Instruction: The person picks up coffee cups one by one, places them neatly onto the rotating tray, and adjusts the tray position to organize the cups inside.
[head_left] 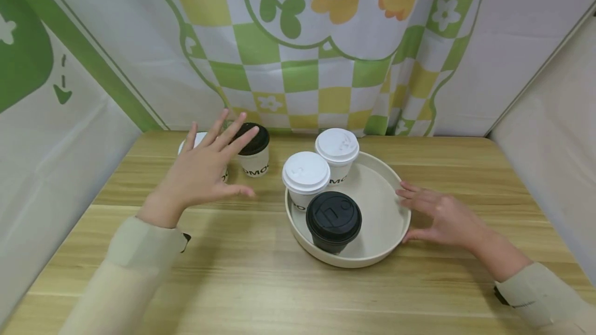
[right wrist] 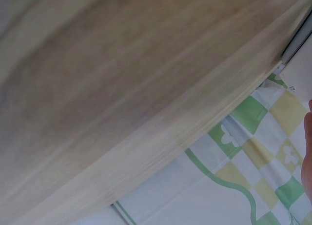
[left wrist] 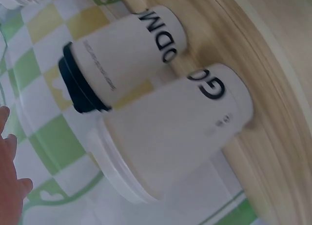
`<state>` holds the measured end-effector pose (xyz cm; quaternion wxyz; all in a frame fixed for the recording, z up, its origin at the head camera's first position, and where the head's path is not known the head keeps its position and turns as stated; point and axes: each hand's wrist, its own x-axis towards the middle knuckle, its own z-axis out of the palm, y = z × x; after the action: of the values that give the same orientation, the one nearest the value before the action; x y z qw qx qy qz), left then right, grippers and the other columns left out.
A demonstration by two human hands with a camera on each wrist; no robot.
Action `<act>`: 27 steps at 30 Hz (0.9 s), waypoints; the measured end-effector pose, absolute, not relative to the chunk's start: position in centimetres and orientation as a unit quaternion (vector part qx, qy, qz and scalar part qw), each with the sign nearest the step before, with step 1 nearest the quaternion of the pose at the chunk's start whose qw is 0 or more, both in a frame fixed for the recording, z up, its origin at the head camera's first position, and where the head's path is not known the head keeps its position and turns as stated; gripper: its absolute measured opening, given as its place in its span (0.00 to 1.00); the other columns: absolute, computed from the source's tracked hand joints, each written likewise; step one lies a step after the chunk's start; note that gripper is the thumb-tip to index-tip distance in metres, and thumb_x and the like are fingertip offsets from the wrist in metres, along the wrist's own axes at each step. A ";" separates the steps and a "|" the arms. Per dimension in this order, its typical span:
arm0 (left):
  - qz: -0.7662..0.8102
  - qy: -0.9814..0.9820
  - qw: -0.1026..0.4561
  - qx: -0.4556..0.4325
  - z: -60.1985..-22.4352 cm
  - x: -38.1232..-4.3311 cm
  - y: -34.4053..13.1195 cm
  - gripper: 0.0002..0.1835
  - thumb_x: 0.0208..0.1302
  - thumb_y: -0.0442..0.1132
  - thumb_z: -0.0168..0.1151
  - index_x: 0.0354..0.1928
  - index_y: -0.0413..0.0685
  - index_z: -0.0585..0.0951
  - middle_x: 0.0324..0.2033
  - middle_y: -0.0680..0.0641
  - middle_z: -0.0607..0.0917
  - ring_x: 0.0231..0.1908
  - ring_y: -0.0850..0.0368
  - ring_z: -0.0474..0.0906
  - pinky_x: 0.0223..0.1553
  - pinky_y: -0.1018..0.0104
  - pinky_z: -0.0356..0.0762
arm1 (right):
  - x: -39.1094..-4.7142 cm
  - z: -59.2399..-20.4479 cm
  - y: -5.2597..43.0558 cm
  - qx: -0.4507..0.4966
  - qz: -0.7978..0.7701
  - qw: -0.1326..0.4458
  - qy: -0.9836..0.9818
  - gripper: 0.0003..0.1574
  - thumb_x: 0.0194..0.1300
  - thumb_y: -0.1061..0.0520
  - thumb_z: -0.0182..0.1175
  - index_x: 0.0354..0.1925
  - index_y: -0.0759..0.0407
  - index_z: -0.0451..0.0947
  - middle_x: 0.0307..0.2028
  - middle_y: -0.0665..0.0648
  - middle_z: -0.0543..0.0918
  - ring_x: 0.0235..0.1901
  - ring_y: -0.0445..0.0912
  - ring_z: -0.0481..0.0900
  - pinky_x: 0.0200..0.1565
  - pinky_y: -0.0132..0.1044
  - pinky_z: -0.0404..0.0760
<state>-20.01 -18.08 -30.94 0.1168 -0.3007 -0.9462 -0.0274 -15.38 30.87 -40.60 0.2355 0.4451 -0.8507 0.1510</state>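
My left hand (head_left: 201,169), fingers spread, hovers at the left in front of two paper cups and holds nothing. One is a white cup with a black lid (head_left: 253,141); the other, a white-lidded cup (left wrist: 170,132), is mostly hidden behind the hand in the head view. A round cream tray (head_left: 379,211) carries two white-lidded cups, one at its left (head_left: 306,174) and one at its back (head_left: 337,151), plus a black cup with a black lid (head_left: 333,218) at its front. My right hand (head_left: 440,216) touches the tray's right rim with extended fingers.
Everything stands on a wood-grain table (head_left: 251,283). A green and yellow checked curtain (head_left: 298,76) hangs along the back edge. White cloth walls (head_left: 554,133) rise at both sides.
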 end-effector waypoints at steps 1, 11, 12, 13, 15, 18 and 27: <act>-0.028 -0.948 0.113 -0.295 -31.0 -20.2 -18.4 0.64 0.44 0.77 0.65 0.79 0.72 0.42 0.80 0.57 0.37 0.79 0.52 0.26 0.69 0.24 0.35 | -15.4 -40.6 30.9 0.445 0.149 0.235 -0.851 0.48 0.37 0.30 0.76 0.49 0.60 0.85 0.55 0.61 0.85 0.66 0.41 0.73 0.63 0.21 0.67; -0.039 -0.964 0.080 -0.252 -31.8 -22.1 -21.8 0.60 0.51 0.74 0.63 0.79 0.72 0.40 0.79 0.58 0.34 0.79 0.52 0.24 0.69 0.24 0.33 | -15.4 -40.5 30.9 0.444 0.144 0.231 -0.854 0.48 0.32 0.33 0.78 0.49 0.60 0.85 0.54 0.62 0.85 0.67 0.39 0.72 0.63 0.19 0.65; -0.044 -0.964 0.078 -0.251 -31.8 -22.3 -22.1 0.59 0.52 0.73 0.63 0.79 0.71 0.40 0.79 0.58 0.35 0.79 0.51 0.25 0.69 0.24 0.33 | -15.4 -40.6 30.9 0.443 0.144 0.231 -0.854 0.48 0.32 0.33 0.78 0.49 0.60 0.85 0.54 0.62 0.85 0.67 0.39 0.72 0.63 0.19 0.65; -0.047 -0.964 0.076 -0.249 -31.9 -22.6 -22.4 0.59 0.52 0.73 0.63 0.79 0.71 0.40 0.79 0.58 0.35 0.79 0.51 0.25 0.69 0.24 0.33 | -15.4 -40.6 30.9 0.443 0.143 0.231 -0.854 0.48 0.32 0.33 0.78 0.49 0.60 0.85 0.54 0.62 0.85 0.67 0.39 0.72 0.63 0.19 0.65; -0.054 -0.966 0.070 -0.245 -32.2 -23.1 -23.0 0.58 0.54 0.73 0.62 0.79 0.70 0.40 0.79 0.58 0.36 0.79 0.51 0.26 0.69 0.24 0.33 | -15.4 -40.6 30.9 0.443 0.143 0.230 -0.855 0.49 0.32 0.33 0.78 0.49 0.60 0.85 0.54 0.62 0.85 0.67 0.39 0.72 0.63 0.19 0.65; -0.059 -0.968 0.063 -0.237 -32.5 -23.7 -23.8 0.57 0.55 0.73 0.61 0.79 0.68 0.41 0.79 0.58 0.37 0.79 0.50 0.27 0.69 0.24 0.34 | -15.4 -40.6 30.9 0.442 0.139 0.230 -0.856 0.49 0.31 0.33 0.79 0.49 0.60 0.85 0.54 0.62 0.85 0.66 0.40 0.73 0.63 0.22 0.67; -0.076 -0.972 0.042 -0.216 -33.1 -24.7 -24.7 0.56 0.55 0.72 0.62 0.80 0.65 0.46 0.80 0.49 0.47 0.79 0.43 0.37 0.69 0.25 0.42 | -15.4 -40.6 30.9 0.440 0.147 0.226 -0.857 0.49 0.38 0.29 0.75 0.50 0.61 0.84 0.54 0.62 0.85 0.66 0.42 0.74 0.65 0.19 0.61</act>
<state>-24.69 -24.74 -33.13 0.0420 -0.2163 -0.9724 -0.0764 -15.42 30.88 -40.57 0.2256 0.4400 -0.8567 0.1468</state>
